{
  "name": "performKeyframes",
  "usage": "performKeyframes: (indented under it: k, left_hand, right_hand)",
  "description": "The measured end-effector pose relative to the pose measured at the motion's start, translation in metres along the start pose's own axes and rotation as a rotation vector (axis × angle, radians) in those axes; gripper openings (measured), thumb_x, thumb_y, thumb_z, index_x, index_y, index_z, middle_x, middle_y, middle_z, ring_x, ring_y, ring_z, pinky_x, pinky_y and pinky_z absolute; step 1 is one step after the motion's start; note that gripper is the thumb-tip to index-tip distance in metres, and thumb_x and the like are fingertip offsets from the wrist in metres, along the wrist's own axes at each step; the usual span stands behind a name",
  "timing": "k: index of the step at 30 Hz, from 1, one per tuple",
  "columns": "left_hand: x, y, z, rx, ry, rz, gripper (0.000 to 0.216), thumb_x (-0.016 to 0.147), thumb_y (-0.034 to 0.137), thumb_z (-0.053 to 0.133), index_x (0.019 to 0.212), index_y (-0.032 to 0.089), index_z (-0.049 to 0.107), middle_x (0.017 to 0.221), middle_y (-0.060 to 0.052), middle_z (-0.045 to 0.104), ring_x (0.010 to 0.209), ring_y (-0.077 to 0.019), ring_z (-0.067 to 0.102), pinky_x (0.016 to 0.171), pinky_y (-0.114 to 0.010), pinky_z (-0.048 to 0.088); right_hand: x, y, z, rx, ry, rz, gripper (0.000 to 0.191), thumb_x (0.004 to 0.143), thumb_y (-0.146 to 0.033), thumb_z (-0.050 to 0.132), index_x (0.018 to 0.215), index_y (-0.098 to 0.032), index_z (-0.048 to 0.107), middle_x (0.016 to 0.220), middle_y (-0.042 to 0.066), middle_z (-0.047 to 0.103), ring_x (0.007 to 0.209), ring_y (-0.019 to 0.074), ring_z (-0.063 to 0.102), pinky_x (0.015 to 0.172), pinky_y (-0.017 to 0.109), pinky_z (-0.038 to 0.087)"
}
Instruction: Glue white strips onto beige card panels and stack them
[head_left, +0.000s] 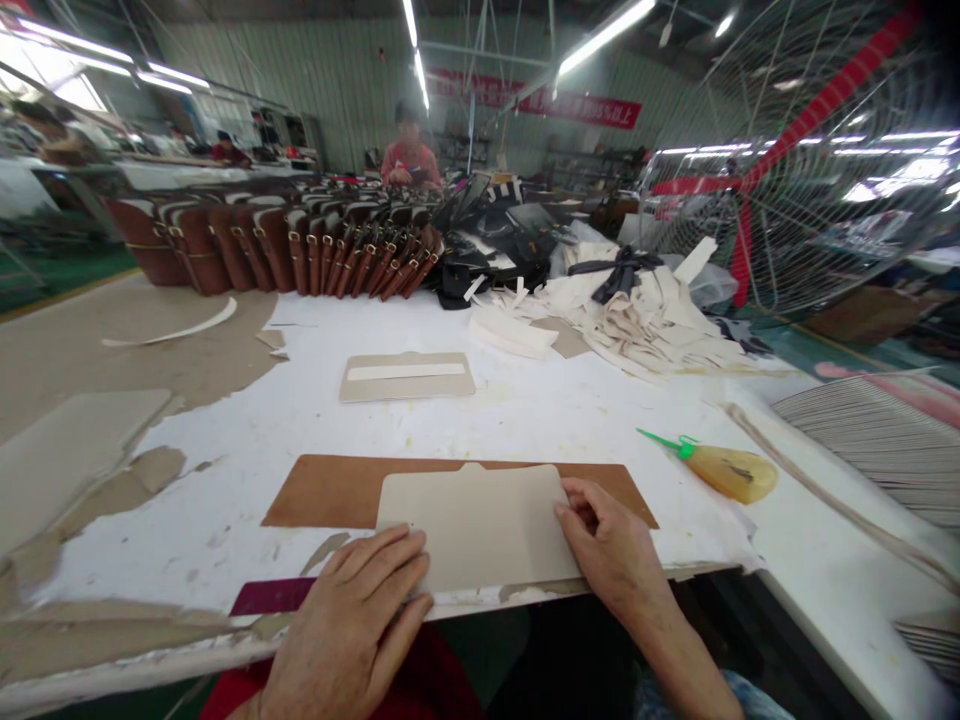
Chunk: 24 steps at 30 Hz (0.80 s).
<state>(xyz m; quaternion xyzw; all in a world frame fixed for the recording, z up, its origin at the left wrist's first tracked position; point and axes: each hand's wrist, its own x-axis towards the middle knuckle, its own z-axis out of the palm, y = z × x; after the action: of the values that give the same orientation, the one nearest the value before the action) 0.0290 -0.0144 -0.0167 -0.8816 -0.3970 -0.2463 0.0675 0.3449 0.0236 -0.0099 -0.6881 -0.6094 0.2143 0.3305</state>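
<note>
A beige panel (pixel 480 530) with rounded upper corners and a small tab on its top edge lies in front of me, partly over a longer brown strip (pixel 330 490) that looks like leather. My right hand (pixel 611 545) pinches the panel's right edge between thumb and fingers. Stretched out, the fingers of my left hand (pixel 367 610) rest on the panel's lower left part, holding nothing. Beside that hand a purple strip (pixel 270 596) lies near the table's front edge. Farther back sits a second beige panel (pixel 409 390) with a white strip (pixel 405 371) across it.
Brown buckled leather pieces (pixel 300 245) stand in a row at the back, beside black pieces (pixel 502 240) and heaped pale scraps (pixel 637 310). On the right are a green-nozzled glue bottle (pixel 731 472), stacked thin sheets (pixel 877 440) and a fan (pixel 750 180). A person (pixel 409 155) is behind.
</note>
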Motion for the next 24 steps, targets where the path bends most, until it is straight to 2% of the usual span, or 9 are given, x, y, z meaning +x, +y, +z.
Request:
performKeyframes:
  k: [10, 17, 19, 22, 24]
  left_hand:
    - [0.002, 0.003, 0.000, 0.000, 0.014, -0.012, 0.030, 0.099, 0.027, 0.059, 0.127, 0.021, 0.066, 0.128, -0.009, 0.075, 0.119, -0.0305, 0.069, 0.096, -0.050, 0.059]
    - [0.004, 0.009, -0.003, -0.108, 0.092, -0.164, 0.016, 0.096, 0.023, 0.061, 0.111, 0.021, 0.066, 0.115, -0.010, 0.076, 0.109, -0.0280, 0.071, 0.096, -0.047, 0.058]
    - [0.005, 0.011, -0.005, -0.128, 0.076, -0.168, 0.015, 0.095, 0.020, 0.061, 0.109, 0.021, 0.066, 0.113, -0.010, 0.076, 0.109, -0.0279, 0.071, 0.097, -0.047, 0.057]
    - [0.005, 0.011, -0.006, -0.131, 0.059, -0.156, 0.016, 0.095, 0.019, 0.061, 0.110, 0.021, 0.066, 0.113, -0.009, 0.075, 0.109, -0.0287, 0.070, 0.096, -0.049, 0.056]
    - [0.005, 0.009, -0.005, -0.134, 0.059, -0.147, 0.016, 0.096, 0.020, 0.060, 0.111, 0.022, 0.066, 0.114, -0.009, 0.075, 0.109, -0.0290, 0.069, 0.095, -0.050, 0.056]
  right_hand:
    - [0.000, 0.003, 0.003, -0.028, 0.046, -0.029, 0.032, 0.086, -0.041, 0.055, 0.106, -0.023, 0.073, 0.081, 0.003, 0.072, 0.069, 0.0207, 0.066, 0.070, 0.035, 0.052]
    - [0.000, 0.001, 0.002, 0.025, 0.056, 0.061, 0.041, 0.083, -0.049, 0.059, 0.113, -0.023, 0.068, 0.080, 0.002, 0.073, 0.069, 0.0229, 0.068, 0.068, 0.037, 0.053]
    - [-0.001, -0.001, 0.001, 0.174, 0.033, 0.114, 0.049, 0.080, -0.052, 0.067, 0.118, -0.022, 0.063, 0.086, 0.003, 0.075, 0.074, 0.0242, 0.071, 0.070, 0.038, 0.055]
    - [-0.004, -0.010, -0.002, 0.564, -0.122, 0.232, 0.060, 0.075, -0.051, 0.081, 0.123, -0.022, 0.060, 0.109, 0.009, 0.077, 0.095, 0.0276, 0.074, 0.078, 0.038, 0.058]
    - [-0.008, -0.018, -0.006, 0.765, -0.217, 0.312, 0.063, 0.072, -0.049, 0.087, 0.123, -0.022, 0.061, 0.117, 0.010, 0.077, 0.100, 0.0283, 0.075, 0.080, 0.037, 0.059]
